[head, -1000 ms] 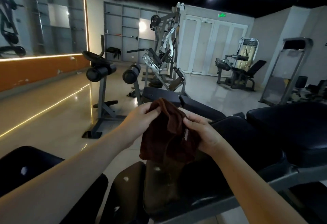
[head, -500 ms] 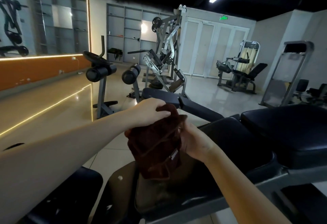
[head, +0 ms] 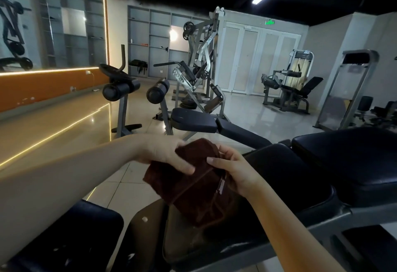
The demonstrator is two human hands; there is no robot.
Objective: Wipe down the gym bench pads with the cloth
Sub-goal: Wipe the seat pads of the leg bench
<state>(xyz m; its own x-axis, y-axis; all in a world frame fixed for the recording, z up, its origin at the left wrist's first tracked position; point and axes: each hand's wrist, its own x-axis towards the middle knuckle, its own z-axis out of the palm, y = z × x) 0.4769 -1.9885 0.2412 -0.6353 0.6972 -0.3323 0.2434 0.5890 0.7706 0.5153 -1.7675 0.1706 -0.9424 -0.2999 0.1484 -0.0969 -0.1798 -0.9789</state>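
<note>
Gym, seen from head height. Left hand (head: 165, 153) and right hand (head: 234, 170) both grip bunched brown cloth (head: 193, 192), held over near end of black bench pad (head: 290, 170). Wiping apparently not yet begun; all pads left

The cloth (head: 193, 190) sat between the fingers of both hands: left hand (head: 163, 153) gripping its top, right hand (head: 234, 168) holding its right edge. A bench pad (head: 290, 168) lay below the fingers, another bench (head: 193, 119) stood beyond them, and a seat pad (head: 354, 153) lay to their right.
</note>
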